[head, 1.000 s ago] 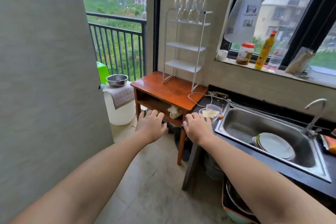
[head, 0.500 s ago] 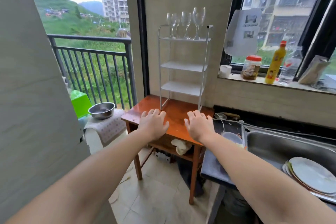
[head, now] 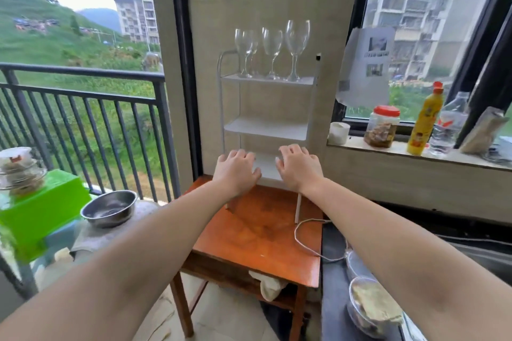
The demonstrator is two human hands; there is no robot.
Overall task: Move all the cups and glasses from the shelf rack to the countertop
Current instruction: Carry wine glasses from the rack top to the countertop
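Note:
A white three-tier shelf rack stands on an orange wooden table against the wall. Several clear stemmed wine glasses stand upright in a row on its top shelf; the two lower shelves are bare. My left hand and my right hand are stretched out side by side, palms down, fingers spread, in front of the rack's bottom shelf. Neither hand holds anything. The dark countertop begins at the table's right edge.
A white cable loops from table to countertop, where lidded plastic food bowls sit. The window sill carries a white cup, jar, yellow bottle and water bottle. A steel bowl and green box stand left.
The view has moved closer to the rack and tilted up. Both hands have risen from the table's front edge to the level of the rack's bottom shelf.

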